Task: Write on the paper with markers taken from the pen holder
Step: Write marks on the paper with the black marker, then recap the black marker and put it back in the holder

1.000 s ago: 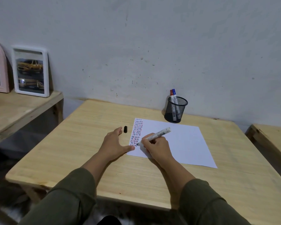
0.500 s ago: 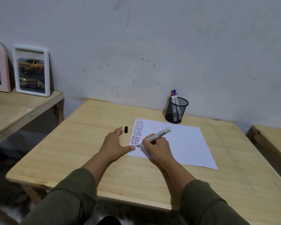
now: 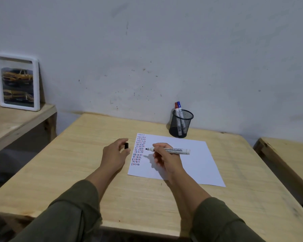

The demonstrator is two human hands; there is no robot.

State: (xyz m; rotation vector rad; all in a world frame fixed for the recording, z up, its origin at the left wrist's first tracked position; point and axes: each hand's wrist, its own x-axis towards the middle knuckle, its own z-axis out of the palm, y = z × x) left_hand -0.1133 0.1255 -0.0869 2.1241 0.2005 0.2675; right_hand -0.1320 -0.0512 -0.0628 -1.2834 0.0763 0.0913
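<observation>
A white paper [image 3: 191,163] lies on the wooden table [image 3: 73,168], with a column of short red, blue and black strokes [image 3: 138,149] along its left edge. My right hand [image 3: 164,159] holds a black marker [image 3: 175,150] level above the paper, its bare tip pointing left toward the strokes. My left hand [image 3: 115,154] rests on the table just left of the paper, thumb and forefinger closed around the small black cap [image 3: 126,145]. A black mesh pen holder [image 3: 181,124] stands behind the paper with a red marker [image 3: 176,106] and a blue marker [image 3: 178,104] in it.
The wall runs close behind the table. A lower wooden bench [image 3: 16,123] to the left carries a white picture frame [image 3: 17,82]. Another wooden bench [image 3: 287,154] is at the right, with a gap between it and the table.
My right hand lifted the marker tip off the paper and turned the marker level. My left hand left the paper's edge and closed its fingers around the cap.
</observation>
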